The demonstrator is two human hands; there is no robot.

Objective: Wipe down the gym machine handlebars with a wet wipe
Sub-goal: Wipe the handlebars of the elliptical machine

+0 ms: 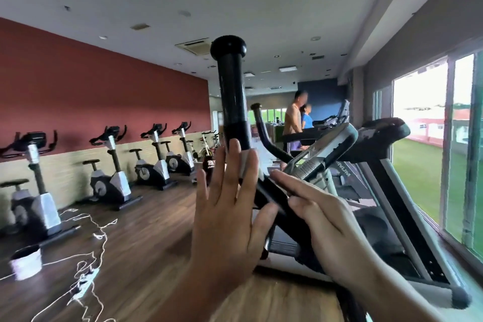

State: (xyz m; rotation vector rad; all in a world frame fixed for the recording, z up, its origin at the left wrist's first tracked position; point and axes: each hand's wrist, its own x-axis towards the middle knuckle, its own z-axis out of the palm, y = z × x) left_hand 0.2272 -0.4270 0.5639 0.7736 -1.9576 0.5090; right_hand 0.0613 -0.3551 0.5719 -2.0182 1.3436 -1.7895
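A black handlebar (232, 91) with a round knob on top rises straight in front of me and bends down to the right. My left hand (224, 217) lies against its bend with fingers stretched up and thumb curled round the bar. It presses a white wet wipe (247, 165) onto the bar, and only a strip of the wipe shows past the fingers. My right hand (321, 219) rests on the lower slanted part of the same bar, fingers straight, holding nothing.
A second black handlebar (261, 125) and the machine's console (326, 149) stand just behind. Two people (294, 120) use treadmills beyond. Exercise bikes (112, 165) line the red wall at left. A white cord (88, 219) and a roll (26, 261) lie on the wooden floor. Windows (423, 138) run along the right.
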